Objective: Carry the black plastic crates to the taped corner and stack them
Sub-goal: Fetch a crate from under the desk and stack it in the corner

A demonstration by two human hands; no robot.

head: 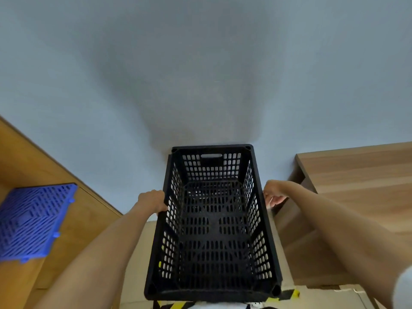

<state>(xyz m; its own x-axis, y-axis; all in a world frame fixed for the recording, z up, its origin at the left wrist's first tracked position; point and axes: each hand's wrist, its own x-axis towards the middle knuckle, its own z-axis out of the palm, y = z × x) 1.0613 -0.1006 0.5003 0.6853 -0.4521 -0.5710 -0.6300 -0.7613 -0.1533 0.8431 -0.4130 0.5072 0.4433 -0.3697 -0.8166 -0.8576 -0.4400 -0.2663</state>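
A black plastic crate (213,221) with slotted walls stands upright in front of me, its far end against the pale wall. Another black rim shows just behind its far left corner, so it seems to sit on a crate below. My left hand (153,201) grips the crate's left rim. My right hand (273,194) hangs just off the right rim with its fingers loosely curled and nothing in them. Yellow and black tape (287,295) lies on the floor at the crate's near end.
A blue slotted plastic crate (33,221) rests on a wooden surface (73,230) at the left. A wooden cabinet (356,175) stands close to the right of the black crate. The pale wall (200,74) fills the view ahead.
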